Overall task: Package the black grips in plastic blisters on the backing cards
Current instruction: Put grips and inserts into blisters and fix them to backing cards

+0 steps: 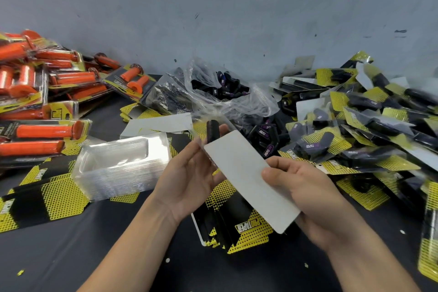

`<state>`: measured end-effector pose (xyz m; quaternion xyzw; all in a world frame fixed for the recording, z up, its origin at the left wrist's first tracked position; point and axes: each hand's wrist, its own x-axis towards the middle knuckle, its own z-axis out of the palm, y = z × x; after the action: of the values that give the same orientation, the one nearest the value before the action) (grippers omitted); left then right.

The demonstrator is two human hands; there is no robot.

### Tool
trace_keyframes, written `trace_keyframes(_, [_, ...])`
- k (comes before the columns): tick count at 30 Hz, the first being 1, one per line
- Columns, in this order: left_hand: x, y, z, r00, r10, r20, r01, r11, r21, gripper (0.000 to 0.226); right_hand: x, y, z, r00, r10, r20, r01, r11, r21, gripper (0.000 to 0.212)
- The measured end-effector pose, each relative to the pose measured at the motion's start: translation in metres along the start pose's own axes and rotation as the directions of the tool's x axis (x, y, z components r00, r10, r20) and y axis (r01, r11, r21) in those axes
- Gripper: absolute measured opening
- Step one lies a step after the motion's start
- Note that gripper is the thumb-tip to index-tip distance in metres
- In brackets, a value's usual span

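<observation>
A backing card is held in mid-air over the table, its white back facing me. My right hand grips its near right edge, thumb on top. My left hand holds the far left end from below, with a black grip and a clear blister edge showing above the card's far end. Loose black grips lie beyond the card, more in a clear plastic bag. A stack of empty clear blisters stands to the left. Printed yellow-black cards lie stacked under my hands.
Packaged orange grips are piled at the far left. Packaged black grips are heaped on the right. Flat yellow-black cards lie scattered over the dark table. A grey wall closes the back.
</observation>
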<state>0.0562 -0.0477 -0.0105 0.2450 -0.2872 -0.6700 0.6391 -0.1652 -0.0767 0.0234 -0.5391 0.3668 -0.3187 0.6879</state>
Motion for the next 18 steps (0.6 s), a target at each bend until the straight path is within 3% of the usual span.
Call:
trace_keyframes(3, [0.004, -0.004, 0.002, 0.993, 0.062, -0.096, -0.054, 0.994, 0.090, 0.051, 0.005, 0.008, 0.007, 0.980, -0.099, -0.175, 0.075, 0.987, -0.143, 0.030])
trace_keyframes(6, [0.008, -0.010, 0.005, 0.949, 0.161, -0.270, -0.070, 0.946, 0.317, 0.026, 0.006, 0.011, 0.010, 0.949, -0.197, -0.246, 0.115, 0.942, -0.315, 0.028])
trace_keyframes(12, [0.008, -0.017, 0.004, 0.829, 0.357, -0.430, -0.096, 0.849, 0.519, 0.010, 0.004, 0.012, 0.008, 0.938, -0.277, -0.211, 0.161, 0.882, -0.443, 0.024])
trace_keyframes(18, [0.009, -0.017, 0.009, 0.792, 0.321, -0.519, -0.063, 0.889, 0.453, 0.017, 0.001, 0.003, 0.005, 0.975, -0.199, -0.100, 0.144, 0.906, -0.398, 0.028])
